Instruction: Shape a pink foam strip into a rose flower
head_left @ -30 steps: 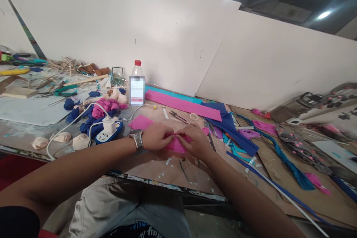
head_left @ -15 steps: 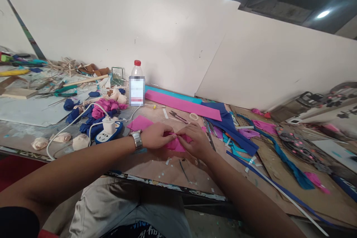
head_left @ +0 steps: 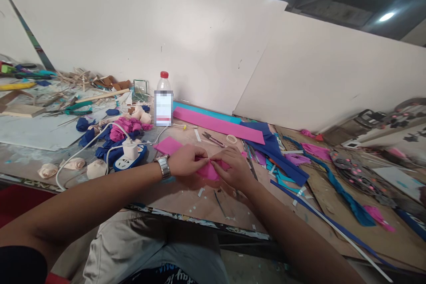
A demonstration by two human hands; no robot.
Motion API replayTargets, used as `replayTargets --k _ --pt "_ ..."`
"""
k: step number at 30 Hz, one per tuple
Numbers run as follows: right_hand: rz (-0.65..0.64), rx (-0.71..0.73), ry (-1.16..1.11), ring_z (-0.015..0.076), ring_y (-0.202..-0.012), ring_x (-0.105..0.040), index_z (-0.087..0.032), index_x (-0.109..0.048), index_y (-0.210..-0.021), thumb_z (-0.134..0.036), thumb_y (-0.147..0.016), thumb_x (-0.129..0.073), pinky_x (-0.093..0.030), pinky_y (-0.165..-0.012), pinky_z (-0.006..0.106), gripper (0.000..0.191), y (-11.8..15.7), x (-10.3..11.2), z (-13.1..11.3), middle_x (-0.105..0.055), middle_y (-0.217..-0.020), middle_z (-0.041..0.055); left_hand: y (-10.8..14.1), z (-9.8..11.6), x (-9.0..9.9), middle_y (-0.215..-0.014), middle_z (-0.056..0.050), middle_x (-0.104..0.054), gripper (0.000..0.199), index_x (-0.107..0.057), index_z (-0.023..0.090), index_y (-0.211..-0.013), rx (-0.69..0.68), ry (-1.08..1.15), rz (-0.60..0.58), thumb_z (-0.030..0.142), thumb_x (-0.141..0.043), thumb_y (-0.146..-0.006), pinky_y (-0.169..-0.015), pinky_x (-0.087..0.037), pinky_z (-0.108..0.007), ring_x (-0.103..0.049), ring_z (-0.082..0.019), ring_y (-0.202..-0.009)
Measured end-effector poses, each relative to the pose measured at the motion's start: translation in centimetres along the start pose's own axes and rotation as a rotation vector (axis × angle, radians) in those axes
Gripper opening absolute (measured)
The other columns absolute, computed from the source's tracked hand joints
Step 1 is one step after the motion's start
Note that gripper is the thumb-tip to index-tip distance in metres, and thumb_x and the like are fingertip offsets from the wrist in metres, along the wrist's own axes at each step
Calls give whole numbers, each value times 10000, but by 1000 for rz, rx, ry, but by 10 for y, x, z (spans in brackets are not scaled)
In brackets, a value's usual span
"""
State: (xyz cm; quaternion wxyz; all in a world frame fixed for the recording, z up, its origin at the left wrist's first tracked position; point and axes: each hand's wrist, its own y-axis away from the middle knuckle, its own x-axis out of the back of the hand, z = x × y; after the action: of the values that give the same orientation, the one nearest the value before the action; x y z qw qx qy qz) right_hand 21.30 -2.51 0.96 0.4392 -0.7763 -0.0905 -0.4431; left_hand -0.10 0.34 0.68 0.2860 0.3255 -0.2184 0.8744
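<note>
A piece of pink paper (head_left: 209, 172) is pinched between my two hands near the table's front edge. My left hand (head_left: 187, 160), with a metal watch on its wrist, grips it from the left with thumb and fingers. From the right, my right hand (head_left: 233, 166) holds the same paper, its fingertips almost touching the left ones. Another flat pink piece (head_left: 168, 145) lies behind my left hand. Scissors (head_left: 213, 139) and a roll of tape (head_left: 231, 139) rest just beyond the hands.
A red-capped bottle (head_left: 163, 102) stands near the wall. A power strip (head_left: 130, 159) with white cables sits left, among paper roses (head_left: 124, 129). A long pink strip (head_left: 218, 125), blue paper (head_left: 289, 159) and a white stick (head_left: 346, 233) lie beyond and right.
The pink paper between my hands has shifted slightly, and the flat pink piece behind my left hand shows a little differently. Both hands keep their grip in nearly the same place.
</note>
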Motion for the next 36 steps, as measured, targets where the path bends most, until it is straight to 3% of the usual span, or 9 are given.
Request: replayTargets --k 8,21,36 --pt "-20 -26 14 207 -814 -652 -246 -699 -899 -232 -918 -625 -444 -858 414 77 -2 2 -4 -749 -829 30 2 2 0 -773 -5 -691 319 -700 180 -852 -12 -22 11 415 -502 -938 -625 -353 -252 -555 -128 -698" --pt "-70 -87 -15 209 -857 -622 -223 -670 -867 -229 -918 -630 -426 -873 400 65 0 1 -3 -720 -836 30 4 0 -5 -880 -32 -745 328 -719 252 -985 -59 -357 67 461 -467 -967 -656 -362 -284 -637 -179 -785" --pt "-135 -117 -55 221 -851 -577 -219 -593 -813 -165 -875 -550 -421 -846 396 93 1 0 -2 -662 -814 41 3 0 -9 -930 -17 -755 289 -718 257 -978 -99 -391 24 414 -476 -977 -653 -369 -278 -659 -176 -833"
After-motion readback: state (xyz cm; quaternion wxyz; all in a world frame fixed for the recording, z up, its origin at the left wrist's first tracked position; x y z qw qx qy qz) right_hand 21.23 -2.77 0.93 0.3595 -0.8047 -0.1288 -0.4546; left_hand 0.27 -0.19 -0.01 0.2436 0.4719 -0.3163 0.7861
